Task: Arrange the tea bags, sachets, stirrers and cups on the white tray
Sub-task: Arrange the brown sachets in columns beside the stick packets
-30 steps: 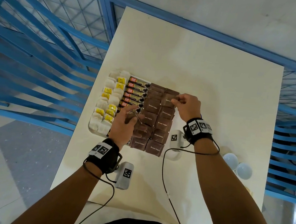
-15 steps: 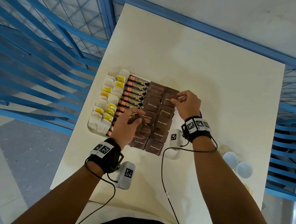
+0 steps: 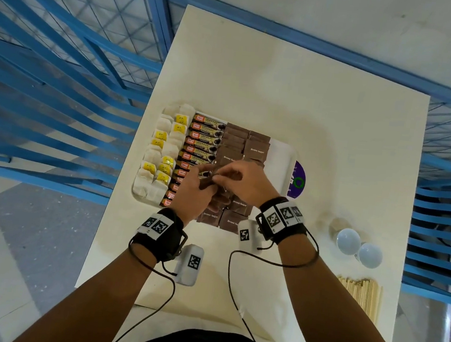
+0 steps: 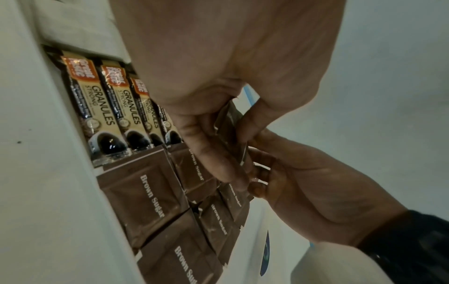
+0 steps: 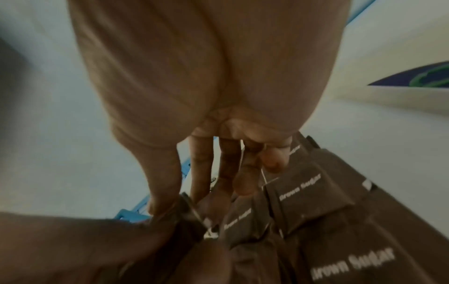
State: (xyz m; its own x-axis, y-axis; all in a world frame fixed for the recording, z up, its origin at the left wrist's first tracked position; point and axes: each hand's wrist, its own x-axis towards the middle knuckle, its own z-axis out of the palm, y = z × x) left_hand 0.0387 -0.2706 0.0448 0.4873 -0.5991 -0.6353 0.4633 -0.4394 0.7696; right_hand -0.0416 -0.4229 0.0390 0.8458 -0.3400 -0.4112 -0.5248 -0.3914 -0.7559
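The white tray [image 3: 284, 160] carries tea bags [image 3: 161, 164] on its left, coffee sticks [image 3: 202, 137] beside them, and rows of brown sugar sachets [image 3: 257, 150]. Over the tray's middle my two hands meet. My left hand [image 3: 208, 181] grips a small stack of brown sugar sachets [image 4: 230, 130] between thumb and fingers. My right hand [image 3: 219, 177] pinches the edge of that stack with thumb and forefinger, its other fingers curled beneath [image 5: 243, 173]. How many sachets it pinches is hidden. More sachets [image 5: 303, 192] lie flat just below.
Two white cups [image 3: 347, 240] lie at the table's right, with a bundle of wooden stirrers [image 3: 361, 296] nearer me. A purple disc [image 3: 298, 180] sits by the tray's right rim. Blue railings surround the table. The tray's right strip is bare.
My right hand has come back from the far sachet rows to the stack in my left hand. The left hand has lifted slightly and stays on its stack.
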